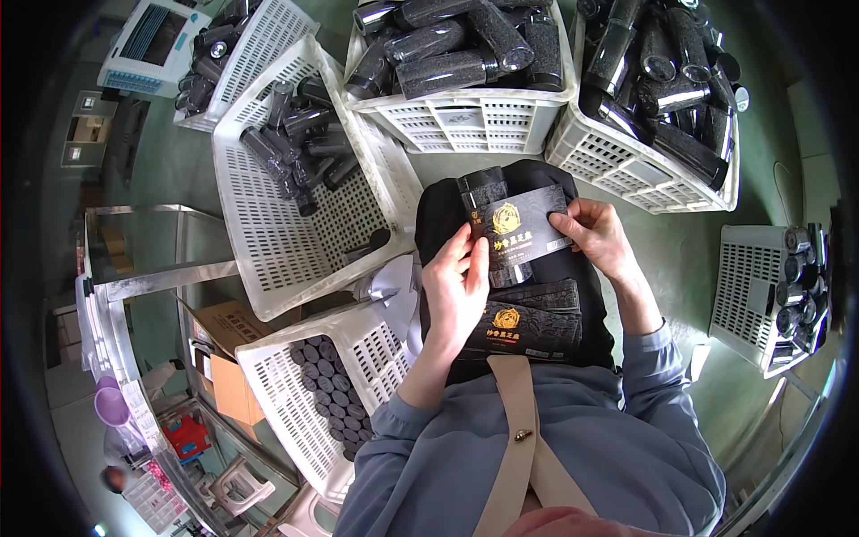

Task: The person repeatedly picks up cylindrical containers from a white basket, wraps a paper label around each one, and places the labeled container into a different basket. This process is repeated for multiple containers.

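Between my hands a black label [527, 225] with a gold emblem and writing is stretched out flat. My left hand [458, 285] holds its left edge, and my right hand [594, 235] pinches the right edge between thumb and fingers. Behind the label lies a clear plastic jar [484, 186] of black contents, its dark cap end and other end showing past the label. The jar rests on the black cloth [446, 221] over my lap. A stack of similar labels [530, 329] lies on my lap, nearer my body. Whether the label touches the jar, I cannot tell.
Ahead stand white crates of filled jars, one in the middle [463, 124] and one at right [617, 164]. A tilted crate [282, 262] at left holds several jars; another [268, 382] below holds upright dark-capped jars. A further crate [745, 295] stands far right. A metal frame [168, 278] borders the left.
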The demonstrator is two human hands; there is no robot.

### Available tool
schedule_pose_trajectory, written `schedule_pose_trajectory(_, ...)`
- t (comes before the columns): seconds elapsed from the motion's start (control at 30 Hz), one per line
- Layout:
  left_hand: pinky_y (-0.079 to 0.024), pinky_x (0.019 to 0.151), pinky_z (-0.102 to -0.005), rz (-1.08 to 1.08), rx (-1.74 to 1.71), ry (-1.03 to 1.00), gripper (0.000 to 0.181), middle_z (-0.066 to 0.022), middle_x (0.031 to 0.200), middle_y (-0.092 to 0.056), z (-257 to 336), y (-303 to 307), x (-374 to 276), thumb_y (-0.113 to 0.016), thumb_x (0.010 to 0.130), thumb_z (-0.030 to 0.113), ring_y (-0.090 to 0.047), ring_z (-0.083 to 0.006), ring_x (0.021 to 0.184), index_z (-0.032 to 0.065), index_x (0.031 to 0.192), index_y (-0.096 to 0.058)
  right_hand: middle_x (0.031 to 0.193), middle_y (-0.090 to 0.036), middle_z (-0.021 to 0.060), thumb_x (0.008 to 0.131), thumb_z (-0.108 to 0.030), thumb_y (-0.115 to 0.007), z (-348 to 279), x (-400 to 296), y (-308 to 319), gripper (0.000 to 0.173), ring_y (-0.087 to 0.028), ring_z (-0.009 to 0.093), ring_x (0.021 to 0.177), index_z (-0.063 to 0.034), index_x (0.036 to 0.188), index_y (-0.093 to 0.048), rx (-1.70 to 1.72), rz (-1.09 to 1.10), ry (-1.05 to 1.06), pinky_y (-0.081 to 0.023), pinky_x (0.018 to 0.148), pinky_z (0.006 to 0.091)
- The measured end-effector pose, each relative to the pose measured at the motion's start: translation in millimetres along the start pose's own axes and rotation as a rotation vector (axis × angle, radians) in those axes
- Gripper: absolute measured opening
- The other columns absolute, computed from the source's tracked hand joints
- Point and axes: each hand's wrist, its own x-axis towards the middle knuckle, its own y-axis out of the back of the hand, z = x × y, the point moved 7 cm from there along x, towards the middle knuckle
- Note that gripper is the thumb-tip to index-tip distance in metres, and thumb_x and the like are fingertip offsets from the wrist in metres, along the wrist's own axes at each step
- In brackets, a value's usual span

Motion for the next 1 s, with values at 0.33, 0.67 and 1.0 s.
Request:
schedule_pose_trajectory(0.33,-0.053,0.080,-0.0256,-0.118,-0.263,0.170,0.035,-0.0088,0.102,-0.073,-11,-34,17,-0.074,0.095,0.016,-0.066,-0.0099,0.088,-0.0053,0.119,-0.061,0.062,-0.057,-0.0044,0.091,-0.028,-0.076,8,2,4,0.030,-0.047,0.003,0.058,-0.0042,0.076,-0.066,0.054,-0.023,-0.016,-0.037,0.052,0.0240)
schedule_pose_trajectory(0.67,-0.058,0.091,-0.0387,-0.341,-1.017,0.215,0.054,-0.0141,0.123,-0.062,10,-41,-4,-0.069,0.095,0.014,-0.067,-0.0222,0.107,-0.0020,0.139,-0.041,0.072,-0.066,-0.0065,0.088,-0.021,-0.081,-9,-16,-30,0.021,-0.053,0.001,0.066,-0.0075,0.077,-0.069,0.539,-0.279,0.054,-0.041,0.061,0.0210)
schedule_pose_trajectory(1.0,-0.055,0.094,-0.0583,-0.663,-1.482,0.492,0.074,-0.0283,0.143,-0.049,17,-37,-45,-0.053,0.101,0.044,-0.063,-0.0347,0.117,-0.0045,0.152,-0.030,0.107,-0.065,0.0073,0.077,-0.025,-0.090,-46,-29,-44,0.066,-0.060,0.010,0.080,-0.0018,0.128,-0.055,0.308,-0.468,0.324,-0.051,0.072,0.0257)
